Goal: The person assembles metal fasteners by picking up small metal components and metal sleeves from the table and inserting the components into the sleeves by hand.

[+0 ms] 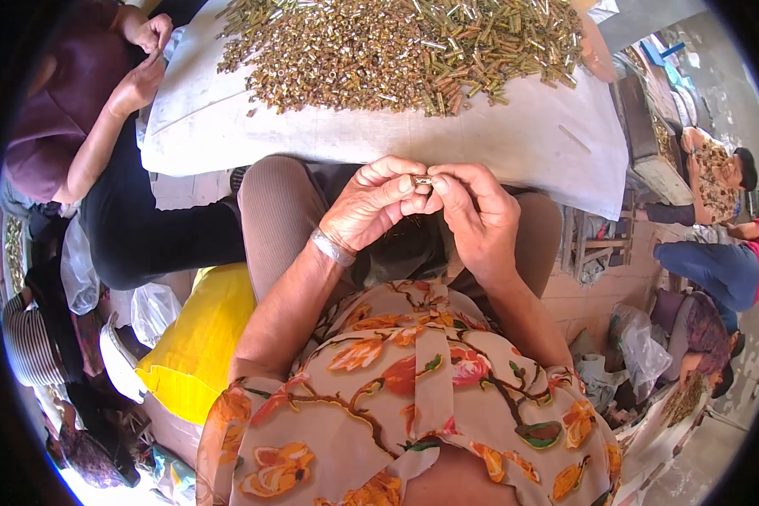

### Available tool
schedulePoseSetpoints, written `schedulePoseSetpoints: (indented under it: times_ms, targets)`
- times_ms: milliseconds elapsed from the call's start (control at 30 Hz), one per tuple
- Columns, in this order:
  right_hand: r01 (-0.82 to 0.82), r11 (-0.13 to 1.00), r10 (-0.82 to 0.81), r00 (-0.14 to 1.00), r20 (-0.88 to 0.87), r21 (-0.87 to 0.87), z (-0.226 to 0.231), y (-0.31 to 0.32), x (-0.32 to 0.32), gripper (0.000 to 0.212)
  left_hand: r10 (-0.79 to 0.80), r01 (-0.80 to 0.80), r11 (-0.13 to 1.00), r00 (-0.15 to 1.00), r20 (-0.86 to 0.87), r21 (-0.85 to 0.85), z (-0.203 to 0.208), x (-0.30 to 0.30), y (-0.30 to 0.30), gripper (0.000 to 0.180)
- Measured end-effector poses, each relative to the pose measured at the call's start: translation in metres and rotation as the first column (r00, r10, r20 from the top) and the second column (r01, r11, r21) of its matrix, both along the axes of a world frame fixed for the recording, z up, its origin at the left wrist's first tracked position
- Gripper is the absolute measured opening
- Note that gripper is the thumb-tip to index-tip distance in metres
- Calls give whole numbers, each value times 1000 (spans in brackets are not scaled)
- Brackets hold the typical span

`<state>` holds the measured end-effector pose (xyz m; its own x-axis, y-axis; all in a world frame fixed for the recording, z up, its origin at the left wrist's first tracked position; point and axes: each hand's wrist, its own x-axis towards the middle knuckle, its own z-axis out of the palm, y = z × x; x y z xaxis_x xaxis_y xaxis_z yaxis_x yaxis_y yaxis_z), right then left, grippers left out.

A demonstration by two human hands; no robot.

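Observation:
Over my lap, close to the near edge of the table, my two hands meet fingertip to fingertip. Between them is a small brass-coloured metal tube (422, 180), lying about level. My left hand (371, 205) pinches its left end between thumb and fingers. The right end is in the pinch of my right hand (483, 215). Fingertips cover much of the piece, so its exact shape is hard to make out. Beyond the hands, a wide heap of loose brass-coloured metal pieces (346, 63) lies on the table, short ring-like ones at left and longer tubes at right.
A whitish cloth (514, 126) covers the table. At left, a co-worker's hands (143, 72) hold something tiny. A yellow sack (202, 346) stands by my left side, near clear plastic bags (154, 312). Several people sit farther off to the right, near a wooden stand (594, 244).

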<state>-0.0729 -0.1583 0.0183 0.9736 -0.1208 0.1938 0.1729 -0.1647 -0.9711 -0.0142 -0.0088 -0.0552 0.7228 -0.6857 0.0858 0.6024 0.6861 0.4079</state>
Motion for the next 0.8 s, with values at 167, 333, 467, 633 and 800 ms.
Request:
schedulePoseSetpoints:
  times_ms: [167, 333, 467, 633, 800]
  targets:
    - [-18, 1000, 18, 999, -44, 5, -1, -3, 2, 15, 32, -38, 994, 998, 61, 99, 7, 2, 1, 15]
    - [-112, 837, 285, 925, -252, 536, -6, -12, 5, 17, -24, 10, 995, 990, 142, 100, 7, 7, 2, 16]
    - [-17, 731, 329, 884, -331, 682, -18, -22, 7, 20, -14, 1, 965, 999, 47, 261, 11, 7, 0, 18]
    - [191, 601, 234, 886, -399, 776, -33, -54, 39, 19, 134, -475, 468, 872, 471, 745, 9, 43, -1, 15]
    - [284, 889, -301, 954, 10, -358, -63, -67, 103, 21, -193, -918, -114, 396, 898, 380, -7, 75, -22, 17]
